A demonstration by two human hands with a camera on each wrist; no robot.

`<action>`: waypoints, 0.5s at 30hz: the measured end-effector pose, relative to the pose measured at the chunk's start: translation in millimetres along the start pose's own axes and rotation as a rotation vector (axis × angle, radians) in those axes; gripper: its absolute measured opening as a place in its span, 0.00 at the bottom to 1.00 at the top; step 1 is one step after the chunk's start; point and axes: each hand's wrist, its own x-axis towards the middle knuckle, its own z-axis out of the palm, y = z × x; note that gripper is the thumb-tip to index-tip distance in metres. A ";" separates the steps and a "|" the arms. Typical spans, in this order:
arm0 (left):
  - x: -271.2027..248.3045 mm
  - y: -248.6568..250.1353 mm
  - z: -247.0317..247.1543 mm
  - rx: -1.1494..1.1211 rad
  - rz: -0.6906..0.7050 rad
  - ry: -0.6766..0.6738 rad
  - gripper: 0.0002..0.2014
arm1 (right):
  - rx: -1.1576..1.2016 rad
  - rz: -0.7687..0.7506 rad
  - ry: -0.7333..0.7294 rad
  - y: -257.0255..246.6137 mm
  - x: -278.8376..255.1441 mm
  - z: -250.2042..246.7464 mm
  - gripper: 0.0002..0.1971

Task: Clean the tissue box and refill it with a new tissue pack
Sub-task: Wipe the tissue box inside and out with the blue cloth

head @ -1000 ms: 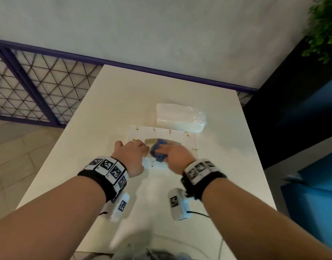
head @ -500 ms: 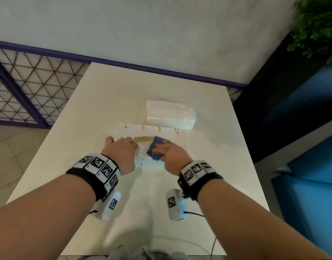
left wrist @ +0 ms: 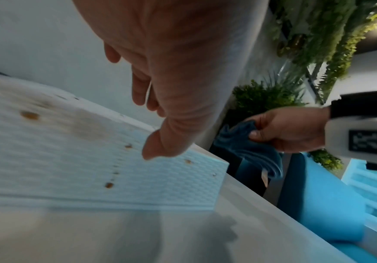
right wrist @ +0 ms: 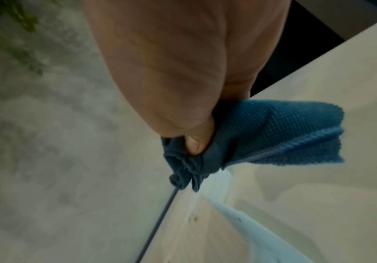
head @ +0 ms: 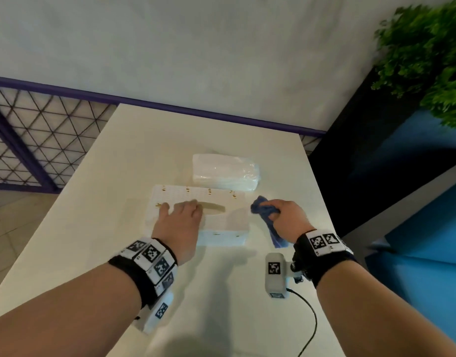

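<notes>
1. a white table (head: 98, 202) seen from above, with two bare forearms reaching in from the near edge, each wearing a black wrist band with square black-and-white markers.
2. a white tissue box (head: 229, 222) lies flat near the middle of the table, with a long oval slot in its top and small brown spots on its top and near side.
3. the left hand (head: 180, 222) rests palm down on the left half of the box top, fingers straight and together, their tips reaching the left end of the slot; it holds nothing.
4. in the left wrist view the same hand (left wrist: 178, 74) lies over the box's textured side (left wrist: 93, 169), with brown specks plain on the white surface.
5. the right hand (head: 288, 217) is just to the right of the box, apart from it, fingers curled tight around a bunched blue cloth (head: 263, 210); a loose end of the cloth hangs down below the hand.
6. in the right wrist view the thumb (right wrist: 196, 142) presses into the cloth (right wrist: 272, 135), whose free flap spreads to the right.
7. a new tissue pack (head: 225, 172) in clear wrap lies just beyond the far edge of the box, closer to its right end.
8. beyond the table are a pale wall, a purple rail with wire mesh (head: 41, 130) on the left and green foliage (head: 427, 55) at the upper right.
</notes>
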 end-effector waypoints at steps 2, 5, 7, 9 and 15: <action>6.3 15.9 2.8 0.009 0.063 -0.031 0.38 | 0.059 0.022 0.124 3.4 -2.2 -10.5 0.21; 18.3 28.2 4.7 -0.029 0.043 0.018 0.25 | 0.065 -0.011 0.185 -8.2 2.0 -16.7 0.22; 22.3 31.2 1.8 -0.020 0.028 0.033 0.20 | 0.118 -0.069 0.149 -21.1 3.4 -10.9 0.26; 24.7 30.8 1.2 0.021 0.036 0.016 0.18 | 0.086 -0.145 0.028 -27.4 3.2 9.9 0.28; 32.9 23.6 0.2 0.054 0.069 -0.043 0.18 | -0.507 -0.148 -0.293 -23.2 53.0 65.5 0.34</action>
